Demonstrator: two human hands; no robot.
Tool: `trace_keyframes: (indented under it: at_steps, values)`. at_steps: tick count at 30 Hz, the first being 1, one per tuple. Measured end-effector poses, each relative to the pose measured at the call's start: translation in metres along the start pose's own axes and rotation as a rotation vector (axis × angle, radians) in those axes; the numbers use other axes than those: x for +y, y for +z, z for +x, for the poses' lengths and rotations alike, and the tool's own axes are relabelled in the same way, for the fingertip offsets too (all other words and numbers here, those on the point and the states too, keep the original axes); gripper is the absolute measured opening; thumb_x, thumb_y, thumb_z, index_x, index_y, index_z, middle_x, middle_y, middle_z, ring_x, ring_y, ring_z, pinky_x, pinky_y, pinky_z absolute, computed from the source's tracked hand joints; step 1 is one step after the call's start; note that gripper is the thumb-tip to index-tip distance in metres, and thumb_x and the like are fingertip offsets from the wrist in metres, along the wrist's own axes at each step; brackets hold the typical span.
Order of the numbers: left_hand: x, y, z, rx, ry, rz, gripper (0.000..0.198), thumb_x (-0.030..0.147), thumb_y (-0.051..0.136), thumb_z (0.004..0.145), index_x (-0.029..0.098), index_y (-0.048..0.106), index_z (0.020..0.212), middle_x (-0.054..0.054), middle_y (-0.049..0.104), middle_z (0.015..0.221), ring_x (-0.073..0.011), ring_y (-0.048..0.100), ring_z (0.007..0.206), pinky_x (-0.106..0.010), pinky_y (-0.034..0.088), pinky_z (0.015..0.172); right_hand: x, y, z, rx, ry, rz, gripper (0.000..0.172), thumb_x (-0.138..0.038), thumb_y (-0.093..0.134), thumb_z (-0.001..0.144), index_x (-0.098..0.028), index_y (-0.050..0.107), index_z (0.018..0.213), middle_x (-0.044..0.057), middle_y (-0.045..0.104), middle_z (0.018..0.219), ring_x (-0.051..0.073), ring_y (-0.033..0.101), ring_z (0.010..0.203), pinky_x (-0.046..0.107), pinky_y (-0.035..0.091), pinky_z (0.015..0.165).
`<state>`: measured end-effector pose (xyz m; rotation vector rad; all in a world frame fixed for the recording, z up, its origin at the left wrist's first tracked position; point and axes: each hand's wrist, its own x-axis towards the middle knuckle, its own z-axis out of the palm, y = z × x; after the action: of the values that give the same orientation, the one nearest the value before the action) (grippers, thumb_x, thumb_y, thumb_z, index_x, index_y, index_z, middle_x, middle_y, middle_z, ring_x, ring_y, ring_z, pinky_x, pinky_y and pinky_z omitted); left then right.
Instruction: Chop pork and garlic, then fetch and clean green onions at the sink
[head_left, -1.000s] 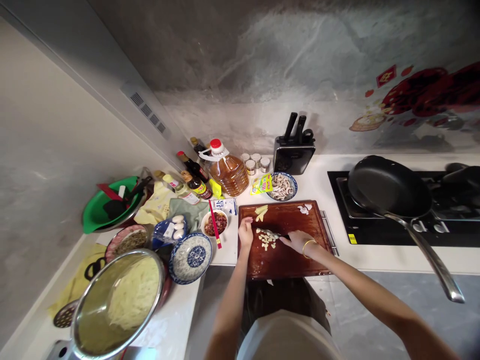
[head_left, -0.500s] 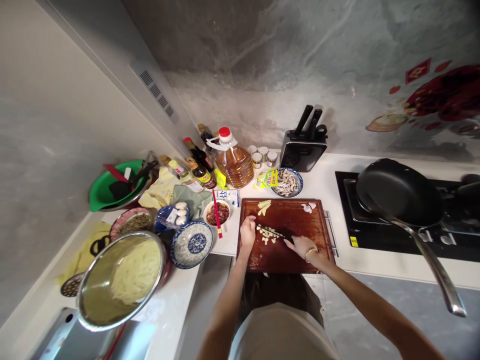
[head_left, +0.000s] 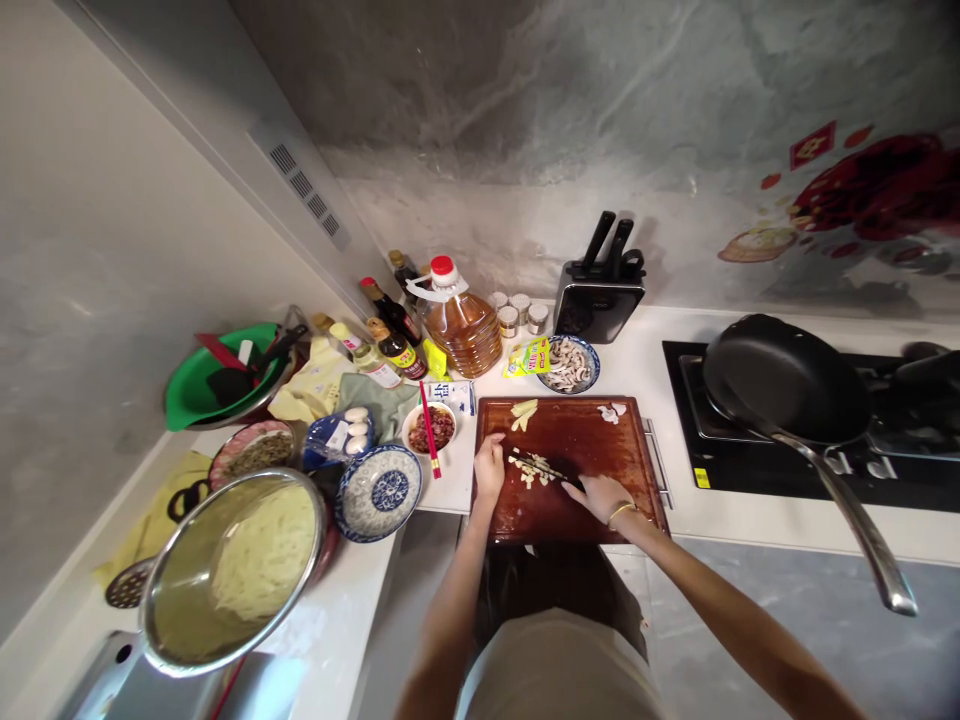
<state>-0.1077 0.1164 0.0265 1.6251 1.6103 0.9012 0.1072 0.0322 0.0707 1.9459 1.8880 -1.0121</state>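
Observation:
My right hand (head_left: 602, 497) is closed round the handle of a kitchen knife (head_left: 551, 470). Its dark blade points left and lies low over small chopped pale pieces, which look like garlic (head_left: 531, 478). Close to the blade's tip, at the left side of the brown wooden cutting board (head_left: 600, 450), my left hand (head_left: 489, 468) holds nothing I can see, its fingers loosely bent and partly apart. Pale yellow slices (head_left: 523, 413) lie at the board's back left. White peel-like scraps (head_left: 612, 412) sit at its back right.
Behind the board stand a plate of sliced mushrooms (head_left: 574, 368), a knife block (head_left: 600, 300) and an oil jug (head_left: 463, 330). A black frying pan (head_left: 787, 385) rests on the hob at right. Leftward are a meat bowl (head_left: 442, 428) with red chopsticks, a patterned plate (head_left: 360, 510) and a steel bowl (head_left: 169, 600).
The whole view has shifted slightly as my head moved. Both hands keep nearly the same places on the board, the knife still over the chopped pieces.

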Motion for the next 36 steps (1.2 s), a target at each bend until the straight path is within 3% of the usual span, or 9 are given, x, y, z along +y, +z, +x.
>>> trace_keyframes:
  at_steps: [5, 10, 13, 17, 22, 29, 36]
  values:
    - [0.000, -0.004, -0.002, 0.079, -0.037, -0.030, 0.028, 0.021, 0.030, 0.086, 0.016, 0.057, 0.095, -0.006, 0.062, 0.096, -0.0162, 0.057, 0.092, -0.033, 0.043, 0.088, -0.003, -0.004, -0.005, 0.020, -0.040, 0.031, 0.067, -0.064, 0.016, 0.083, -0.018, 0.064, 0.095, 0.013, 0.067, 0.089, 0.025, 0.063, 0.084, 0.032, 0.044, 0.073]
    - [-0.004, -0.001, -0.015, 0.044, -0.045, 0.004, 0.027, 0.020, 0.033, 0.085, 0.016, 0.058, 0.094, -0.007, 0.062, 0.094, -0.0177, 0.058, 0.090, -0.035, 0.043, 0.086, 0.000, 0.009, 0.003, -0.013, 0.018, -0.028, 0.058, -0.057, 0.024, 0.085, -0.017, 0.064, 0.098, 0.013, 0.067, 0.089, 0.025, 0.064, 0.083, 0.032, 0.044, 0.071]
    - [0.001, -0.003, -0.012, 0.037, -0.030, 0.023, 0.028, 0.018, 0.032, 0.084, 0.017, 0.058, 0.095, -0.007, 0.063, 0.095, -0.0173, 0.058, 0.091, -0.034, 0.043, 0.087, 0.003, 0.011, 0.004, 0.014, -0.022, -0.011, 0.058, -0.057, 0.022, 0.085, -0.018, 0.063, 0.099, 0.012, 0.067, 0.089, 0.025, 0.064, 0.083, 0.032, 0.044, 0.071]
    - [0.008, -0.008, 0.003, 0.092, 0.000, 0.019, 0.031, 0.019, 0.030, 0.086, 0.017, 0.058, 0.099, -0.006, 0.062, 0.099, -0.0164, 0.057, 0.094, -0.032, 0.042, 0.088, 0.003, -0.008, 0.004, 0.058, -0.060, 0.011, 0.066, -0.062, 0.016, 0.083, -0.019, 0.064, 0.094, 0.012, 0.067, 0.088, 0.025, 0.063, 0.084, 0.032, 0.044, 0.073]
    - [-0.001, -0.003, 0.006, 0.082, -0.041, -0.013, 0.029, 0.020, 0.031, 0.086, 0.017, 0.059, 0.092, -0.006, 0.063, 0.094, -0.0158, 0.058, 0.090, -0.032, 0.043, 0.086, 0.005, -0.033, 0.018, -0.070, -0.074, -0.008, 0.067, -0.064, 0.021, 0.082, -0.017, 0.066, 0.092, 0.014, 0.067, 0.089, 0.026, 0.063, 0.082, 0.032, 0.044, 0.071]
    - [0.000, 0.006, -0.014, 0.076, -0.088, 0.044, 0.027, 0.020, 0.033, 0.086, 0.018, 0.057, 0.096, -0.005, 0.063, 0.096, -0.0160, 0.058, 0.091, -0.032, 0.043, 0.087, 0.021, -0.015, 0.026, -0.031, -0.061, -0.121, 0.059, -0.060, 0.026, 0.084, -0.017, 0.063, 0.101, 0.014, 0.067, 0.089, 0.026, 0.063, 0.084, 0.033, 0.044, 0.073]
    - [0.002, 0.008, -0.001, 0.064, -0.069, 0.084, 0.029, 0.020, 0.030, 0.087, 0.016, 0.057, 0.099, -0.007, 0.063, 0.095, -0.0169, 0.059, 0.091, -0.033, 0.044, 0.086, 0.023, -0.017, 0.033, -0.042, -0.077, -0.094, 0.065, -0.064, 0.022, 0.082, -0.017, 0.065, 0.095, 0.013, 0.067, 0.088, 0.026, 0.064, 0.082, 0.032, 0.044, 0.070]
